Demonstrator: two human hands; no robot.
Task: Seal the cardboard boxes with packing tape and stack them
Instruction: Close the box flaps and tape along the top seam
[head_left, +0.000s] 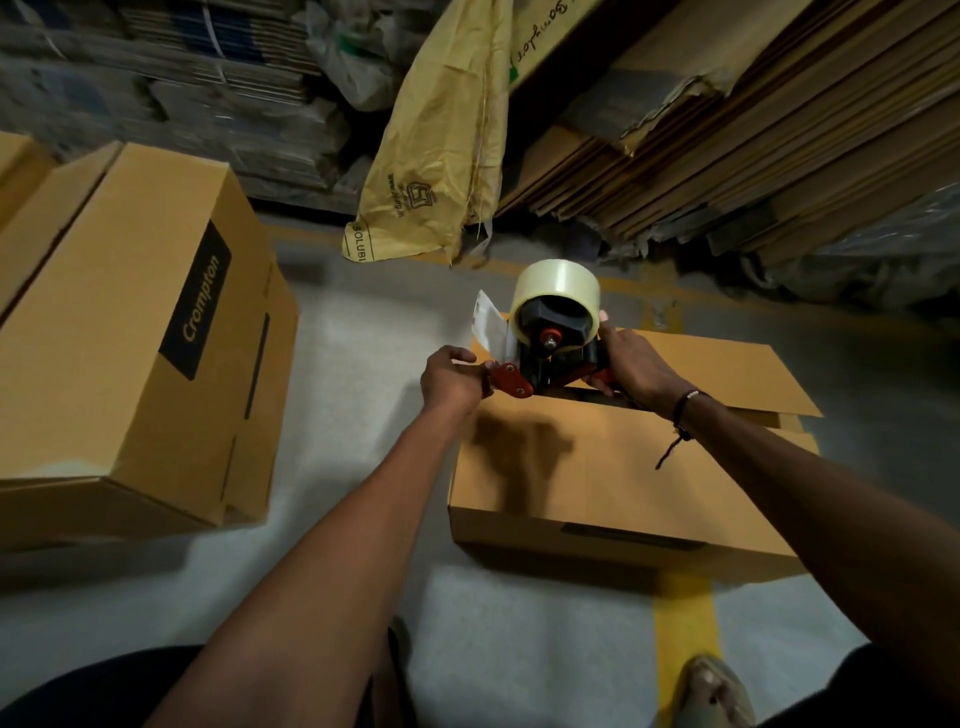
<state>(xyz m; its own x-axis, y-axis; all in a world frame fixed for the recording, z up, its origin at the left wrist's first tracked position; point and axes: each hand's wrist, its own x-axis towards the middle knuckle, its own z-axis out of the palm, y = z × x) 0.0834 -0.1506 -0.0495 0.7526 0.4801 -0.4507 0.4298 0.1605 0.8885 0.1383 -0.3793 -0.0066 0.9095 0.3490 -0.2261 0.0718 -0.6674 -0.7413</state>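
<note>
Nearest, the box (613, 483) sits on the floor, flaps not yet taped, contents hidden; it looks light and stiff, best lifted by its bottom edges. Above it both hands clamp the tape dispenser (545, 343): left hand (451, 383) pinches the front, right hand (631, 366) grips the handle. Farther left lies a closed printed box (135, 332).

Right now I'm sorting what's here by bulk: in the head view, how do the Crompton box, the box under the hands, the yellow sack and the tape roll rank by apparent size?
1. Crompton box, though it may only look larger than the next.
2. Box under the hands.
3. Yellow sack.
4. Tape roll.
</note>
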